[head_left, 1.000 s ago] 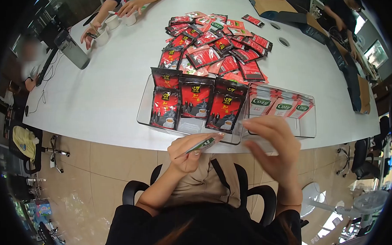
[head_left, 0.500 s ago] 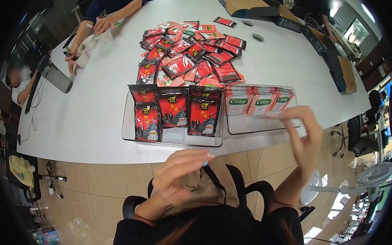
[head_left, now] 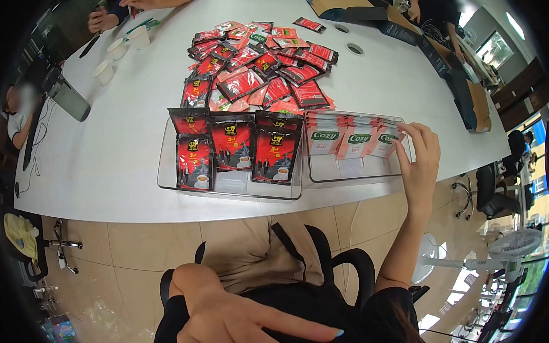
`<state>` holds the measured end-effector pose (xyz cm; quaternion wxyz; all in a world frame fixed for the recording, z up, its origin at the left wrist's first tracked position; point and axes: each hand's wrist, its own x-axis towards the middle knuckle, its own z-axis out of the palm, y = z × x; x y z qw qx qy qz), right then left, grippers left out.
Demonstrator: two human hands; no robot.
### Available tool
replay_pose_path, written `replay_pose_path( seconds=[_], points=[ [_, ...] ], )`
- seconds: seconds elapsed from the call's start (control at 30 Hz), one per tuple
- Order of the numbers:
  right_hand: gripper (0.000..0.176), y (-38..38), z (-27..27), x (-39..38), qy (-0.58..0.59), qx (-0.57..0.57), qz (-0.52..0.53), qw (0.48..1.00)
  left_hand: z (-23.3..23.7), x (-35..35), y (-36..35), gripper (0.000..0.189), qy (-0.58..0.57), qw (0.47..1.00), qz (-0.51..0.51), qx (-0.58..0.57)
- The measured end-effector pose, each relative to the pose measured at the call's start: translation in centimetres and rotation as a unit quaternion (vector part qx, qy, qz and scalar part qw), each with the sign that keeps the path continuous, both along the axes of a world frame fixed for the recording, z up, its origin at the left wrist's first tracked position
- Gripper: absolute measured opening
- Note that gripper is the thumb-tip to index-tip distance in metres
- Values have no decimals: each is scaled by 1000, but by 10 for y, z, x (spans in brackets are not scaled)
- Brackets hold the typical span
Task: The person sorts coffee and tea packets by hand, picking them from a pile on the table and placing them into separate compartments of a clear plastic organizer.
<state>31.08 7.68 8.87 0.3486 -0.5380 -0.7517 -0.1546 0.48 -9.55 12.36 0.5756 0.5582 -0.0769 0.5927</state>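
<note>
My right hand [head_left: 420, 151] reaches to the right end of a clear tray [head_left: 362, 178] holding pink Cozy packets [head_left: 356, 142]. Its thumb and index finger touch the rightmost packet [head_left: 387, 141] at its edge. Low in the view, my left hand [head_left: 243, 321] is close to my body, fingers spread, holding nothing. Another clear tray [head_left: 227, 193] on the left holds red and black G7 coffee packets [head_left: 275, 153] standing up. Behind both trays lies a loose pile of red and pink packets [head_left: 241, 83].
Paper cups [head_left: 103, 73] and a grey device [head_left: 72, 100] are at the table's left. Another person's hands [head_left: 137, 2] are at the far left edge. Opened cardboard boxes [head_left: 474, 98] line the right side. A fan [head_left: 514, 245] stands at right.
My right hand has moved to the rightmost Cozy packet. My left hand has dropped toward my body and spread. The other person's hands have left the cups. The view has shifted slightly.
</note>
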Motion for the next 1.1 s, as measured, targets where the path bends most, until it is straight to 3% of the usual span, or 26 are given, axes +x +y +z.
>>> replay_pose_path(
  seconds=[0.03,0.13,0.23,0.37,0.53,0.7,0.8,0.93,1.1],
  points=[
    [16,-4,-1,-1,20,4,6,1000,6,7,16,57,7,1000,14,26],
    [15,-15,2,-2,98,-163,83,978,13,-11,53,53,44,983,117,133],
    [16,-17,0,-4,95,-268,129,950,10,-58,73,50,98,932,252,242],
    [25,-11,-3,1,62,-351,145,923,16,-83,92,46,184,861,369,297],
    [30,-14,0,-3,13,-347,107,931,29,-92,108,42,228,807,438,323],
    [26,-7,-21,9,-15,-241,138,960,19,-94,109,39,255,771,472,343],
    [23,-9,-5,-2,66,-290,104,949,14,-97,109,36,250,761,488,346],
    [19,-8,-6,-5,152,-260,106,948,20,-100,111,33,253,752,509,335],
    [14,1,-6,-3,174,-221,120,952,25,-105,109,30,239,731,543,338]
  ],
)
